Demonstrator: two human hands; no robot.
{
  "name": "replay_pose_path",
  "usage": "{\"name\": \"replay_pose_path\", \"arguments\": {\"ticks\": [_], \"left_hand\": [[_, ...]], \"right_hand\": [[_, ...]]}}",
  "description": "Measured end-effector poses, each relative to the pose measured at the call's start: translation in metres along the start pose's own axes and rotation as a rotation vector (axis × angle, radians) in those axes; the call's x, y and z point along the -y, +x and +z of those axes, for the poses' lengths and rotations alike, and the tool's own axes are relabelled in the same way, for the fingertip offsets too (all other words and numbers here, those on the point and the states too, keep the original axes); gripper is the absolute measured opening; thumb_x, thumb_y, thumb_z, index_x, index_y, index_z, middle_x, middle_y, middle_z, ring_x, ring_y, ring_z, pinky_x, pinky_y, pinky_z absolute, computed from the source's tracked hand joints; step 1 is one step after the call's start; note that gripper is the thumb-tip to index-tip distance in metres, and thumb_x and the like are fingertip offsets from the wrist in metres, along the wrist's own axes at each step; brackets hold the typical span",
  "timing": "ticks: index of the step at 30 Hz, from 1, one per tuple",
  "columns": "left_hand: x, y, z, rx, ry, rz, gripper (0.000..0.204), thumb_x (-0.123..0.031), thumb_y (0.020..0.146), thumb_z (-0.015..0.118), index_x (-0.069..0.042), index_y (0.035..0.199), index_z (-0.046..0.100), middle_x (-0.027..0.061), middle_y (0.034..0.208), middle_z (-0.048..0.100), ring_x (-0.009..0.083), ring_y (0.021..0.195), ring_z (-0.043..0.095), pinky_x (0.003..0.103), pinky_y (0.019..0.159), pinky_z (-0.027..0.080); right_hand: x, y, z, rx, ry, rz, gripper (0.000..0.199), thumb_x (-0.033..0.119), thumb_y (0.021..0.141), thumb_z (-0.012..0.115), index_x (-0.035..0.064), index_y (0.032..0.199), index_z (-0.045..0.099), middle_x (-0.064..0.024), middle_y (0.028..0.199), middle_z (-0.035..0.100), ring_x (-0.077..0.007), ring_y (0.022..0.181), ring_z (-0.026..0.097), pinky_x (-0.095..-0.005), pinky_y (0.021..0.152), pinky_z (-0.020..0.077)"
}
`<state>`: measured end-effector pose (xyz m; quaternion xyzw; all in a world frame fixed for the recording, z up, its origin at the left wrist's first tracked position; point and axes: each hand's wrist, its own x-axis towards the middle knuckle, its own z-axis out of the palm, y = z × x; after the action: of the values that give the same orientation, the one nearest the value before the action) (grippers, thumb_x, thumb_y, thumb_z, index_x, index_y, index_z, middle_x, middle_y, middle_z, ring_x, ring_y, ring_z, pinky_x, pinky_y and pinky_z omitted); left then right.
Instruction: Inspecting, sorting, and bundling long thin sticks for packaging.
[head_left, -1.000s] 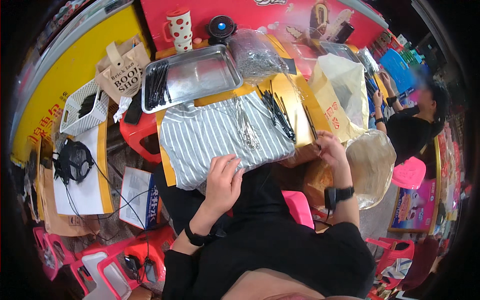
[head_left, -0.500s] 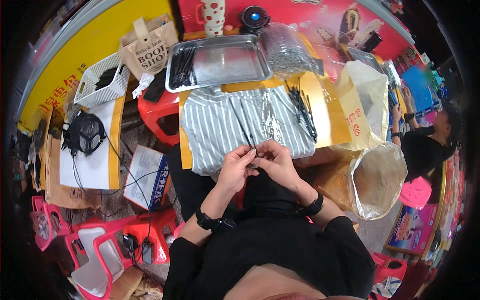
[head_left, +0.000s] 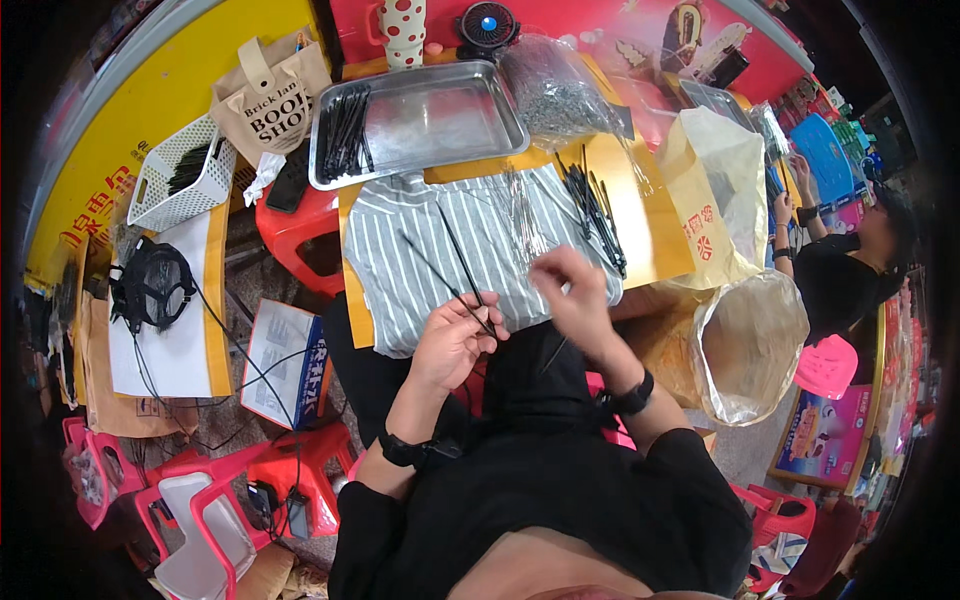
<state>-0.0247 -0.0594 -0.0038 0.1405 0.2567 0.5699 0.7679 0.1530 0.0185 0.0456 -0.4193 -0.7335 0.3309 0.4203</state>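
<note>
In my left hand (head_left: pixel 455 340), closed over the near edge of the striped cloth, are thin black sticks (head_left: pixel 463 262). Their long ends fan out upward over the cloth. My right hand (head_left: pixel 575 295) is raised beside it, fingers bent and apart, with nothing visible in them. Its fingertips are nearest to a row of thin shiny wires (head_left: pixel 522 215) lying on the grey-and-white striped cloth (head_left: pixel 400 260). A loose bunch of black sticks (head_left: pixel 592 210) rests at the cloth's right side.
Beyond the cloth, a metal tray (head_left: pixel 430 120) holds more black sticks. A clear plastic bag (head_left: pixel 560 95) of small items lies beside it. To the right stand a paper bag (head_left: pixel 715 190) and an open foil-lined sack (head_left: pixel 750 340). A red stool (head_left: pixel 295 225) is at the left; another person (head_left: pixel 845 260) sits farther right.
My hands have come apart. The right one has moved up and right toward the shiny wires, while the left keeps the black sticks, now spread apart and shifted slightly left.
</note>
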Motion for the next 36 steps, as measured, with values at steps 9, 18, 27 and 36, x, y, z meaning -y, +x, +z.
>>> {"name": "replay_pose_path", "arguments": {"ticks": [9, 18, 27, 36], "left_hand": [[-0.010, -0.007, 0.008, -0.053, 0.168, 0.003, 0.035, 0.008, 0.087, 0.041, 0.006, 0.120, 0.052, 0.0117, 0.092, 0.063, 0.0188, 0.076, 0.066, 0.024, 0.058, 0.051], [-0.008, -0.008, 0.004, -0.066, 0.271, 0.032, 0.036, 0.007, 0.088, 0.044, 0.006, 0.124, 0.051, 0.0099, 0.091, 0.062, 0.0156, 0.076, 0.065, 0.022, 0.058, 0.050], [-0.003, -0.012, 0.009, -0.054, 0.310, 0.028, 0.039, 0.007, 0.088, 0.044, 0.006, 0.126, 0.049, 0.0101, 0.092, 0.063, 0.0154, 0.076, 0.064, 0.021, 0.059, 0.049], [-0.001, -0.014, 0.008, -0.003, 0.356, 0.071, 0.042, 0.010, 0.086, 0.044, 0.008, 0.129, 0.047, 0.0106, 0.099, 0.062, 0.0171, 0.083, 0.064, 0.023, 0.065, 0.050]], "right_hand": [[-0.051, 0.057, 0.002, 0.104, -0.339, 0.175, 0.024, 0.009, 0.070, 0.067, 0.0001, 0.090, 0.058, -0.0163, 0.067, 0.062, -0.0337, 0.064, 0.062, -0.0395, 0.062, 0.0491], [-0.065, 0.062, -0.013, 0.153, 0.210, 0.487, 0.024, -0.001, 0.073, 0.068, -0.0057, 0.094, 0.061, -0.0021, 0.066, 0.056, -0.0095, 0.057, 0.053, -0.0238, 0.049, 0.0398], [-0.063, 0.058, -0.025, 0.210, 0.305, 0.691, 0.007, 0.004, 0.078, 0.066, -0.0012, 0.081, 0.064, -0.0015, 0.064, 0.057, -0.0085, 0.054, 0.051, -0.0229, 0.042, 0.0355], [-0.015, 0.024, -0.030, -0.091, 0.684, 0.363, 0.012, 0.005, 0.086, 0.058, 0.0015, 0.097, 0.054, -0.0083, 0.077, 0.063, -0.0117, 0.064, 0.058, -0.0226, 0.057, 0.0440]]}}
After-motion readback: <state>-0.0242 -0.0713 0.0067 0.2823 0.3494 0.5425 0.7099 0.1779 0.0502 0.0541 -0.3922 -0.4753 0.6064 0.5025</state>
